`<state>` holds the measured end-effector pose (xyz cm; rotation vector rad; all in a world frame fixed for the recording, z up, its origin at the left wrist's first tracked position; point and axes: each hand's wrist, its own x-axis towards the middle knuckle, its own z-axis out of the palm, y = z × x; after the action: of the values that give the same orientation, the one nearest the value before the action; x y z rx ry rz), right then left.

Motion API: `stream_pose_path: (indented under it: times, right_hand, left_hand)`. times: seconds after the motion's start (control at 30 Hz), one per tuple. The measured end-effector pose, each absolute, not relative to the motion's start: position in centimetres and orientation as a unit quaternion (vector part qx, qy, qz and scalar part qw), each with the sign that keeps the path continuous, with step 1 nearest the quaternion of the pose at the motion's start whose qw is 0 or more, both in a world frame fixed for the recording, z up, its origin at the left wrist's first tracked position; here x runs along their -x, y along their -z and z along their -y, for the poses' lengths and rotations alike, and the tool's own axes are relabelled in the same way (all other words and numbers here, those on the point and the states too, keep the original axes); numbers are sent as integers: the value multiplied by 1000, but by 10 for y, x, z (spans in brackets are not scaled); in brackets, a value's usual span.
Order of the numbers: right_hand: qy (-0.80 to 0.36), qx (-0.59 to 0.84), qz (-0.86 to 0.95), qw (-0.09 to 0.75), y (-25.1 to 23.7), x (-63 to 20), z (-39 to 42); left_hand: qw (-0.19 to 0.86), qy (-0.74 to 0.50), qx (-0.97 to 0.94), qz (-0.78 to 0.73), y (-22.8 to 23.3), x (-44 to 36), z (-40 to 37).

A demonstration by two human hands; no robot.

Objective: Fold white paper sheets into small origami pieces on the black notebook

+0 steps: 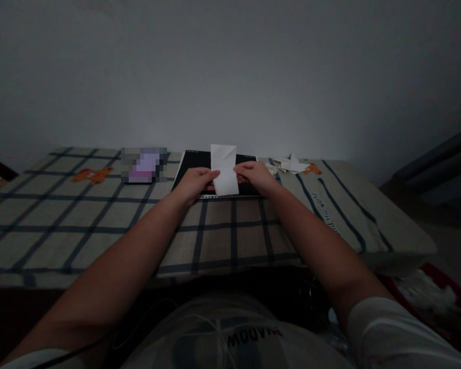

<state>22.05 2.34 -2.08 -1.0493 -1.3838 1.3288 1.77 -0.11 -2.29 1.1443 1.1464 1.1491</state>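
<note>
A folded white sheet of paper [225, 169] stands upright over a black notebook [194, 161] that lies on the checked cloth. My left hand [194, 183] pinches the paper's left edge. My right hand [253, 175] pinches its right edge. Both arms reach forward across the cloth from the near side.
The checked cloth [100, 215] with orange bear prints covers the surface up to a plain wall. A pile of small folded paper pieces [290, 165] lies right of the notebook. A blurred purple object [144, 165] lies left of it. A dark bar [438, 159] runs at the right.
</note>
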Motion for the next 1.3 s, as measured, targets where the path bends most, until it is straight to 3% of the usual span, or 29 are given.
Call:
stream_pose_path:
  times: [0.3,0.6,0.77,1.0,1.3]
  right_hand:
    - [-592,417,552,413,22,-221,-21]
    - [-527,452,564,448,22,-221,-23]
    - [-543,439,555,453,23,-221,-24]
    - [-592,423,562,393,26,-225,-25]
    - [-511,462,585,429,23,-220,-23]
  left_hand:
    - [506,-512,-483,-498,25,-16,-3]
    - [577,-476,-466,-473,22,-16,0]
    - [564,-482,-467,-481,23,-16,-1]
    - [547,-504,-468,-478,25,-15,-3]
    - [577,-477,-457,-480,19,-15,-1]
